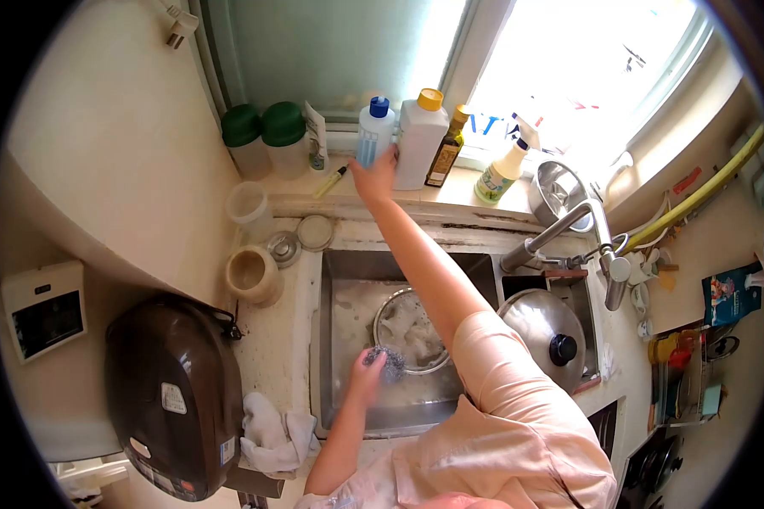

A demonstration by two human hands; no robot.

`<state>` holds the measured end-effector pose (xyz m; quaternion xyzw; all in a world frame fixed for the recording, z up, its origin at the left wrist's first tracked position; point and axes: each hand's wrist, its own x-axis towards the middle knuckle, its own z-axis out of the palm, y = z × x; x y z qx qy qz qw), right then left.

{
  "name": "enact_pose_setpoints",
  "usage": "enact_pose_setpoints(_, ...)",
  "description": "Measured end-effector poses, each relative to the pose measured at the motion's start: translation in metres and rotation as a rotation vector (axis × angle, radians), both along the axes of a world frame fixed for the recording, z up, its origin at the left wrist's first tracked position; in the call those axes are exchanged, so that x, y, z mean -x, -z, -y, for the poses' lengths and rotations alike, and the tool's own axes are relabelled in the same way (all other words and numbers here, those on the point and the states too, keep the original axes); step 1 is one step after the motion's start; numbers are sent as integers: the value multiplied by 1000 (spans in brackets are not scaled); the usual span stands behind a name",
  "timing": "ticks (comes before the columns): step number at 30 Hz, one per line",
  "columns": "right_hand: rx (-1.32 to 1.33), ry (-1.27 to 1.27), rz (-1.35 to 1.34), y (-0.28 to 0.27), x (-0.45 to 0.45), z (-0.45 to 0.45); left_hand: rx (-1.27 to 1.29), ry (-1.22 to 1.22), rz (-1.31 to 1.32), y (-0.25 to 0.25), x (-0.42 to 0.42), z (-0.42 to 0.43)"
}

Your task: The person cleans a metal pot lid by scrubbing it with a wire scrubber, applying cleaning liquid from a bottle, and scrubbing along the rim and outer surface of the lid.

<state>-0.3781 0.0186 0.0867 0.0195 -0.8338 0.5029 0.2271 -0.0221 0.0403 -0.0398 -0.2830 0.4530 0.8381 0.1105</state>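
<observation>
My right hand (375,176) reaches across the sink to the window sill. Its fingers and thumb are around the lower part of a translucent bottle with a blue cap (375,127), which stands upright. Low over the sink (348,407), my left hand (365,373) grips a steel wool scrubber (388,363). Right beside the scrubber is a round metal bowl (407,331) with whitish suds or liquid in it, partly hidden by my right arm. Next to the blue-capped bottle stand a white jug with a yellow cap (420,140) and a dark glass bottle (447,151).
A spray bottle (501,172) and a metal pot (560,193) stand farther right, near the faucet (560,229). A pot lid (539,327) lies right of the basin. Left are green-lidded jars (283,140), a beige pot (253,276), a rice cooker (170,390) and a white cloth (272,433).
</observation>
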Motion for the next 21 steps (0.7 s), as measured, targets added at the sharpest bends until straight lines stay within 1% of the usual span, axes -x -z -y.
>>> enact_pose_setpoints(2, -47, 98, 36, -4, 1, 6, 30, -64, 59, -14, -2, 2)
enact_pose_setpoints(4, -112, 174, 108, -10, 3, 6, 30, -94, 82, -15, -4, 2)
enact_pose_setpoints(7, -192, 185, 219, -20, 0, 8, -2, -81, 67, -8, -5, 6)
enact_pose_setpoints(10, -170, 185, 229, -26, -6, 8, -13, -68, 71, -6, -4, 8)
enact_pose_setpoints(13, -142, 150, 250, -19, -1, 7, -20, -75, 59, -8, -4, 5)
enact_pose_setpoints(16, -19, 61, 153, -4, 6, 3, -28, -75, 54, -10, -8, 1)
enact_pose_setpoints(19, -10, 45, -123, 12, 16, 6, -33, -63, 62, -11, -8, 0)
enact_pose_setpoints(21, 10, -45, -16, 13, 25, -1, -37, -66, 63, -9, -10, -1)
